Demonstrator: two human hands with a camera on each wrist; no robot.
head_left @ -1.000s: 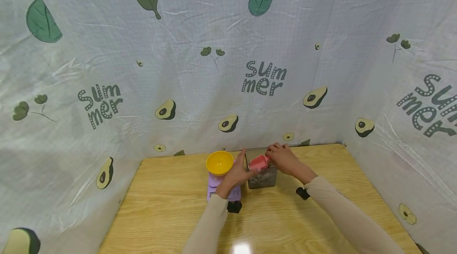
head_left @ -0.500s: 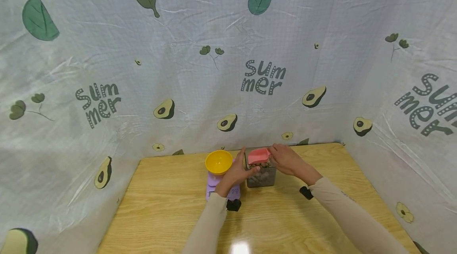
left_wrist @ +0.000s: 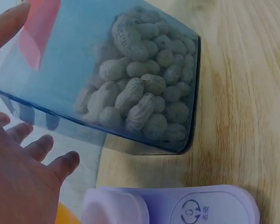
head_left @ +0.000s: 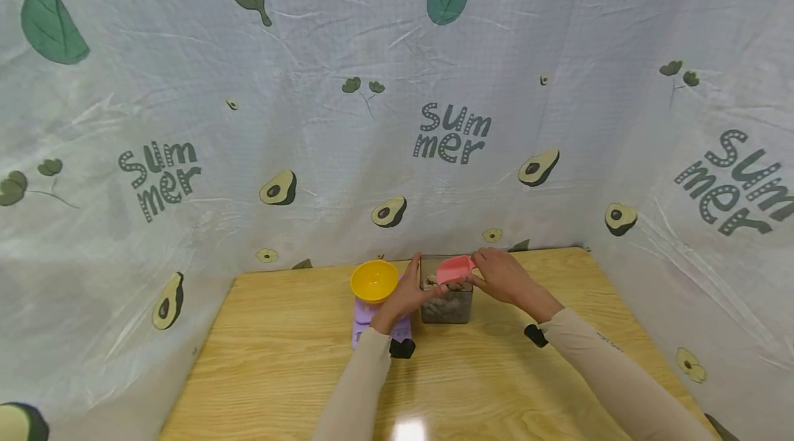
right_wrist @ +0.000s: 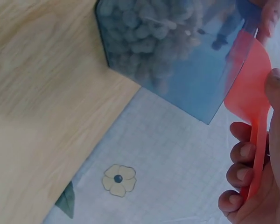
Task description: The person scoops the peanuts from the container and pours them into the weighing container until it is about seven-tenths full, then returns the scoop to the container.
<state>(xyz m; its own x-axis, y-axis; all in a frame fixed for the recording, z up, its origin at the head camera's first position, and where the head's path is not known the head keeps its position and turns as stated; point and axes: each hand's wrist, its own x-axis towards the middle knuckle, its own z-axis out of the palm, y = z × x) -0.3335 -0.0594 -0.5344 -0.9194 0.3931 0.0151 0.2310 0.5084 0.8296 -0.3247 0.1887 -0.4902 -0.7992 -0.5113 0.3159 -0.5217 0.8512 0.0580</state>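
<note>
In the head view a clear, dark-tinted box (head_left: 446, 311) stands on the table. Unshelled peanuts (left_wrist: 140, 102) fill its lower part, seen through the wall in the left wrist view. My right hand (head_left: 507, 279) grips the handle of a pink scoop (head_left: 455, 269), its fingers curled round it in the right wrist view. The scoop's bowl is at the box's opening; what lies in it cannot be made out. My left hand (head_left: 406, 295) is at the box's left side, fingers extended and spread, thumb by the near rim. Whether it touches the box is unclear.
Left of the box, a yellow bowl (head_left: 374, 281) sits on a purple kitchen scale (left_wrist: 214, 205), partly hidden by my left hand. A patterned white curtain (head_left: 335, 220) rises behind the wooden table (head_left: 291, 358).
The scoop has risen from low in the box to its opening and moved slightly right with my right hand. My left hand keeps its place beside the box. The head view has shifted slightly.
</note>
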